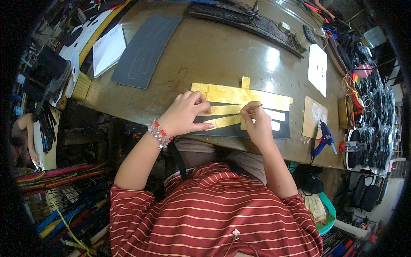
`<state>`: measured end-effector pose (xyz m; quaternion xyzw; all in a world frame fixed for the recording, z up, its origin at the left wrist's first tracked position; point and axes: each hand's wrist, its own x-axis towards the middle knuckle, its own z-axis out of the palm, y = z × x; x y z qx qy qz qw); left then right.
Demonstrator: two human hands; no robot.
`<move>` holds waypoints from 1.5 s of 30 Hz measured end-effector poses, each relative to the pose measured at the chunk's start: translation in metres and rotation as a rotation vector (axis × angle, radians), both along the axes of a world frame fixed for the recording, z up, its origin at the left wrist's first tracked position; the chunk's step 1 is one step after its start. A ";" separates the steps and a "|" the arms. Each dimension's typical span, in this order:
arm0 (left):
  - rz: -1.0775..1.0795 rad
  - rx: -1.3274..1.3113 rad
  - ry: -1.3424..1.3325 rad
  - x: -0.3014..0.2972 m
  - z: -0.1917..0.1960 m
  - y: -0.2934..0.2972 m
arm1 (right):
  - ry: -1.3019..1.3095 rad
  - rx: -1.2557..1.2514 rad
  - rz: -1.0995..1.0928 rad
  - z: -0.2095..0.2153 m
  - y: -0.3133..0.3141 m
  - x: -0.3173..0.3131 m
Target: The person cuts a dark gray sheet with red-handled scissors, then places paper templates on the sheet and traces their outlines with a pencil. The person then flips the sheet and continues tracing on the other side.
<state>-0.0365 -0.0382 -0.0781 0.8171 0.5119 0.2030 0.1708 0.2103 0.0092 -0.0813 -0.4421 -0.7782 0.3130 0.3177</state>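
On the table before me lie flat yellow template pieces (239, 94) with white right ends, over a dark grey sheet (280, 133). One long piece has a short tab standing up from its far edge. Nearer me, two narrow strips (227, 121) spread toward the left. My left hand (185, 115) presses on the strips' left ends, thumb and fingers apart, a beaded bracelet at its wrist. A thin brown pencil-like stick (255, 106) is pinched in my right hand (258, 124). Its tip points left, close to the strips; whether it touches the sheet cannot be told.
Another dark sheet (147, 51) with drawn outlines and white papers (109, 49) lie at the far left. To the right are a brown board (315, 112), a blue glue gun (324, 138) and a white paper (317, 70). A dark long bar (250, 23) crosses the table's far side.
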 end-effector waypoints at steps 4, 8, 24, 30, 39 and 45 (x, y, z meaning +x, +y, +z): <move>0.045 -0.018 0.025 0.003 -0.002 -0.004 | -0.005 -0.036 -0.011 -0.004 0.003 0.003; 0.057 -0.005 0.035 0.003 -0.003 -0.005 | 0.037 -0.065 -0.024 -0.004 0.003 0.003; 0.094 0.045 -0.034 0.004 -0.010 -0.011 | -0.043 0.200 0.318 -0.003 -0.032 -0.064; 0.096 0.026 -0.026 0.003 -0.008 -0.012 | 0.063 -0.024 0.243 -0.005 -0.031 -0.062; -0.083 -0.061 -0.101 -0.019 -0.010 -0.001 | -0.047 0.115 0.317 -0.003 -0.033 -0.061; -0.027 -0.008 -0.095 -0.012 -0.012 -0.003 | -0.050 0.061 0.412 0.002 -0.031 -0.052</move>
